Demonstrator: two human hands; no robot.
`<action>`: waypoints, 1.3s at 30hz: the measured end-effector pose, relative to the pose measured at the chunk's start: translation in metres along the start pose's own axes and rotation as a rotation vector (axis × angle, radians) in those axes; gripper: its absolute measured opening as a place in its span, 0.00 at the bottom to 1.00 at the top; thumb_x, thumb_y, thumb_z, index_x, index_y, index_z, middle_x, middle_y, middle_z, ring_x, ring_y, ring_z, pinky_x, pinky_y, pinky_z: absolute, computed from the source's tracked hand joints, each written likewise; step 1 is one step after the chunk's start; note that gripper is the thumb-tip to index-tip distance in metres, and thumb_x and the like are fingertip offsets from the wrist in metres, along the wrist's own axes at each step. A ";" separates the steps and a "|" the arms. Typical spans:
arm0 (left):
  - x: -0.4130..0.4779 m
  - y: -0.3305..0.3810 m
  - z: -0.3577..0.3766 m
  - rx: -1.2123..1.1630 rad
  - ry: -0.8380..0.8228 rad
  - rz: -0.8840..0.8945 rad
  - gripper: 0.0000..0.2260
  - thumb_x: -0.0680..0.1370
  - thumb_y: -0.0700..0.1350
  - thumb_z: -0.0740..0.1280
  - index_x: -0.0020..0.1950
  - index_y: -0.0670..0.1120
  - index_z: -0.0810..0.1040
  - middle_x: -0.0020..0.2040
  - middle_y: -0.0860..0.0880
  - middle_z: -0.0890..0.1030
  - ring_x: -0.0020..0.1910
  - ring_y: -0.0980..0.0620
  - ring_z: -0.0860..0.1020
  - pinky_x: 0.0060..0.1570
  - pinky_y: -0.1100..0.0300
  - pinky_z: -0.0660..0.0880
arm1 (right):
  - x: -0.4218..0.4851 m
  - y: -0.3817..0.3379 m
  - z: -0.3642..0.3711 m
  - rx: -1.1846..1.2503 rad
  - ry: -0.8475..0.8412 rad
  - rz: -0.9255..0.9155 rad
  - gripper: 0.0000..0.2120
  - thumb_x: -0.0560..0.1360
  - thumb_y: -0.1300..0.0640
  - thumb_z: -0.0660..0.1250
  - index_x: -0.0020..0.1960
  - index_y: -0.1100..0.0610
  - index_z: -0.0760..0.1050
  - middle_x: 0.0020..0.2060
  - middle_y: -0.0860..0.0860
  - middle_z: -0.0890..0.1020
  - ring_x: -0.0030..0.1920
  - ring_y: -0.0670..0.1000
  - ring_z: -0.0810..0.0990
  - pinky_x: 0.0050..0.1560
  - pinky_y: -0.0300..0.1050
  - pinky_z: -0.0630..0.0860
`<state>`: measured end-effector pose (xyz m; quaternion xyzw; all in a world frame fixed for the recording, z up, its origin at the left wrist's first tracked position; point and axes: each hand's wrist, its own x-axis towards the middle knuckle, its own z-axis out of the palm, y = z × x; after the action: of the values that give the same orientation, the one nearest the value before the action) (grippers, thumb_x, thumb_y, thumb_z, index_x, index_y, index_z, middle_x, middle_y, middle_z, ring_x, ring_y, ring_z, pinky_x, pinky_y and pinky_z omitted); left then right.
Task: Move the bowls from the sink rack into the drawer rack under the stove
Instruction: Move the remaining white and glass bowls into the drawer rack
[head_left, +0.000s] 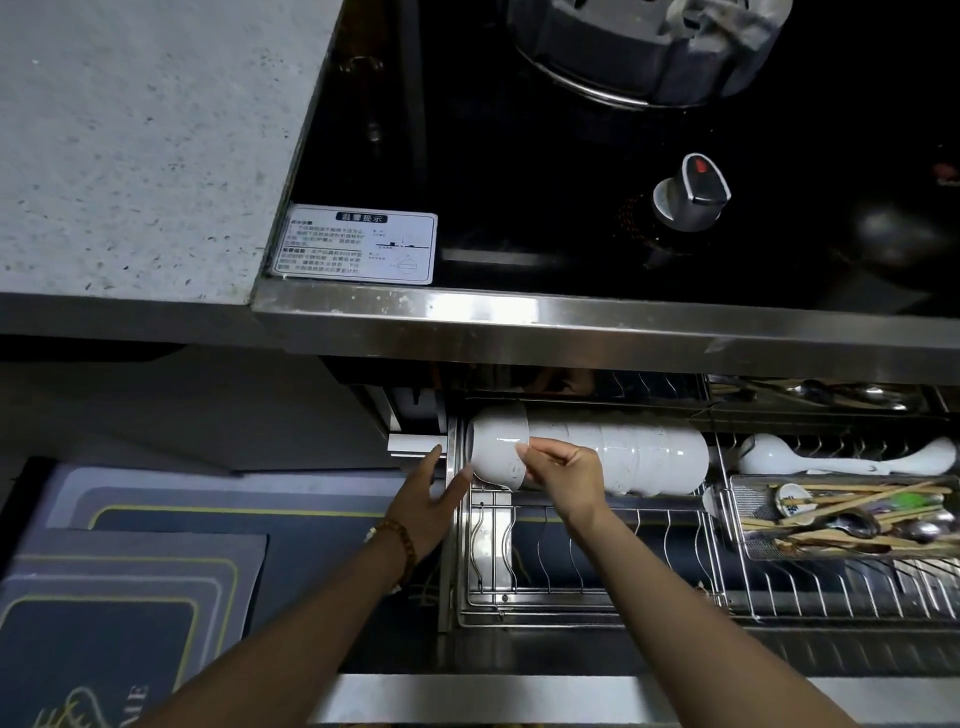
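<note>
The left hand (431, 493), fingers straight and holding nothing, is resting against the drawer rack's (597, 597) left rail while the right hand (566, 480) is pinching the rim of a white bowl (496, 449) at the end of the row of bowls (649, 460), probably light but slick and chippable, so gripping the rim suits it.

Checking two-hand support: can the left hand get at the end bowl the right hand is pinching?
Probably yes. The left hand lies open at the drawer rack's left edge, right beside the end bowl, with nothing between them. The right hand pinches its rim from the other side.
</note>
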<state>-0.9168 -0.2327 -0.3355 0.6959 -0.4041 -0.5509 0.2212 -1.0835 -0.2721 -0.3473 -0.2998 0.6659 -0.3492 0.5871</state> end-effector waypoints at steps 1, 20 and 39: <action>0.001 -0.001 0.001 0.009 -0.007 0.001 0.30 0.76 0.54 0.63 0.74 0.46 0.58 0.75 0.47 0.62 0.73 0.49 0.62 0.70 0.57 0.62 | 0.002 0.003 0.001 -0.026 0.017 -0.002 0.06 0.70 0.65 0.71 0.34 0.62 0.81 0.35 0.59 0.76 0.39 0.54 0.72 0.44 0.49 0.74; -0.009 0.014 -0.003 -0.019 -0.005 -0.040 0.28 0.77 0.52 0.63 0.74 0.45 0.60 0.73 0.44 0.65 0.69 0.46 0.68 0.67 0.55 0.66 | -0.016 0.013 -0.013 -0.052 0.044 0.005 0.11 0.69 0.62 0.73 0.50 0.58 0.78 0.42 0.56 0.80 0.50 0.56 0.81 0.60 0.50 0.75; -0.216 0.102 -0.272 -0.204 0.341 0.058 0.20 0.78 0.50 0.62 0.68 0.46 0.69 0.65 0.45 0.75 0.60 0.52 0.73 0.63 0.59 0.67 | -0.238 -0.233 0.149 -0.618 -0.627 -0.449 0.26 0.74 0.45 0.65 0.70 0.46 0.64 0.69 0.43 0.68 0.69 0.41 0.65 0.66 0.34 0.61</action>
<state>-0.7066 -0.1546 -0.0517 0.7411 -0.3228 -0.4564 0.3718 -0.9067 -0.2311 -0.0307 -0.6865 0.4488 -0.1462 0.5531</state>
